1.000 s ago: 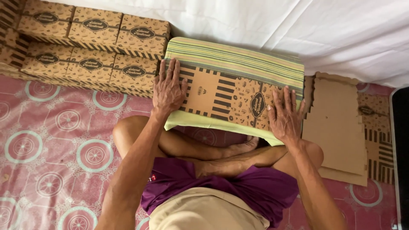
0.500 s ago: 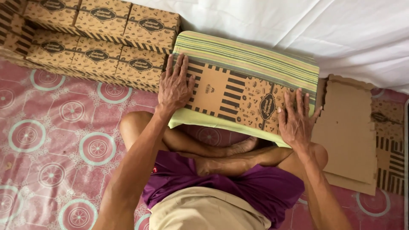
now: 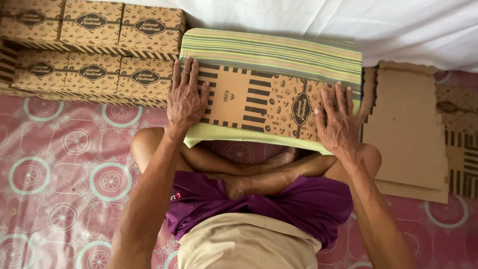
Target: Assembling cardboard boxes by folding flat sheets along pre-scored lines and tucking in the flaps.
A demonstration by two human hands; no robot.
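Flat brown printed cardboard box blank [image 3: 259, 102] lies under both your palms, on top of a striped green-and-yellow cushion [image 3: 271, 52] propped over your crossed legs. Your left hand [image 3: 185, 97] is spread flat, fingers splayed and pointing away from you, pressing the blank's left end; nothing gripped, just palm contact. Your right hand [image 3: 338, 122] is likewise flat and open, fingers fanned, on the blank's right end beside the dark oval emblem, its heel at the cushion's near edge. The blank spans between the two hands, and its far edge reaches just past your fingertips.

Beyond and outboard of your left hand: stacked assembled brown cardboard boxes with dark oval labels [image 3: 92, 47], touching the cushion's left side. Outboard of your right hand: pile of unfolded plain-brown cardboard blanks [image 3: 408, 129] on the pink floor mat with circular patterns [image 3: 64, 169], just beside the cushion. White cloth [image 3: 348, 22] beyond the cushion, well past your fingertips.
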